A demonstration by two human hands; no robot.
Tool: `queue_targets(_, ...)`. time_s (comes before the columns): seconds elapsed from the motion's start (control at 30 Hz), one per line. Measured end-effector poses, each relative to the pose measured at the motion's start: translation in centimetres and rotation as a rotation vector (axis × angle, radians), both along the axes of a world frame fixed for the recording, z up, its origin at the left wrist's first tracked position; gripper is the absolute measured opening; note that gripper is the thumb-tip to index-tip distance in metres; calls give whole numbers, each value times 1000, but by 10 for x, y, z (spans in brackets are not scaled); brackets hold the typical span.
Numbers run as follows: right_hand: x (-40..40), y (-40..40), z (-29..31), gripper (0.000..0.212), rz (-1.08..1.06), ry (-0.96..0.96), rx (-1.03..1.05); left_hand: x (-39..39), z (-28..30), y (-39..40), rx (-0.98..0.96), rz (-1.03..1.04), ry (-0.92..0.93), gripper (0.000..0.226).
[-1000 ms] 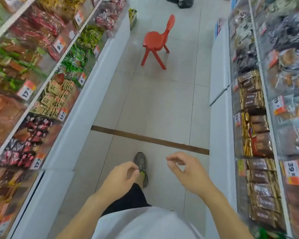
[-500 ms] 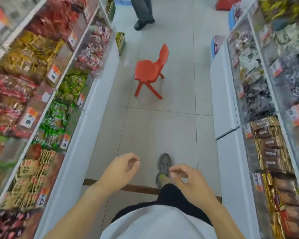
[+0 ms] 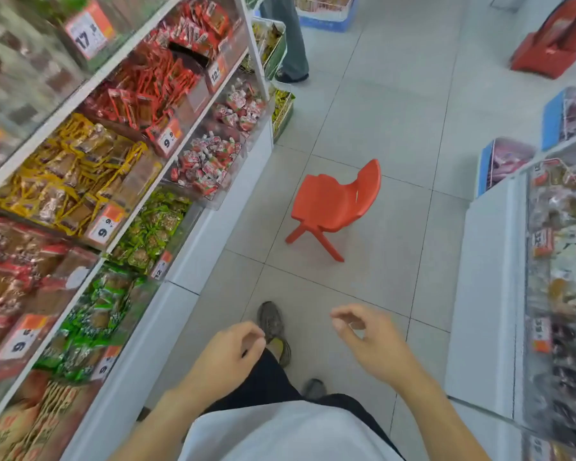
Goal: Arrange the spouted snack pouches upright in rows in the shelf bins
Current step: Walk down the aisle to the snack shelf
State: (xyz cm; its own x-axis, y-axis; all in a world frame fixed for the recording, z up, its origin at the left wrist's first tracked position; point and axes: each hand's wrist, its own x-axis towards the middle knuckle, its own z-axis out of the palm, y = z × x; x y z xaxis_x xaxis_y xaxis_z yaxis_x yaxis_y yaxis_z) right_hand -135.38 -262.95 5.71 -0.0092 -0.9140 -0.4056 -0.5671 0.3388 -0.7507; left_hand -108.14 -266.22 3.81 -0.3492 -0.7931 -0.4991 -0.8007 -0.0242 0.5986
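Red-and-white spouted snack pouches (image 3: pixel 210 161) lie jumbled in a clear shelf bin on the lowest left shelf, ahead of me. A second clear bin further along holds more of the same pouches (image 3: pixel 241 104). My left hand (image 3: pixel 228 356) hangs low in front of my body, fingers curled loosely, holding nothing. My right hand (image 3: pixel 368 341) is beside it to the right, fingers apart and bent, also empty. Both hands are well short of the pouch bins.
A small red plastic chair (image 3: pixel 335 201) stands in the aisle ahead. The left shelving (image 3: pixel 193 261) holds bins of packaged snacks; more snack bins line the right shelving (image 3: pixel 486 277). Another person's legs (image 3: pixel 291 38) stand at the aisle's far end by a wire basket (image 3: pixel 281 111).
I have walked forward along the aisle; the chair and the pouch bins are closer. My right hand has opened wider and shifted right. Neither hand has taken anything.
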Motion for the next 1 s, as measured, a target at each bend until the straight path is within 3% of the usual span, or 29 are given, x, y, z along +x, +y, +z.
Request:
queue_targets(0.23, -11, -204, 0, 12, 73, 13, -50, -5, -22, -186, -1, 69, 29, 7)
queue_targets(0.6, -42, -429, -12, 14, 62, -26, -17, -34, -8, -460, -60, 74, 67, 13)
queue_targets(1.0, 5, -676, -25, 12, 505, 4, -54, 13, -32, -565, 53, 507, 28, 10)
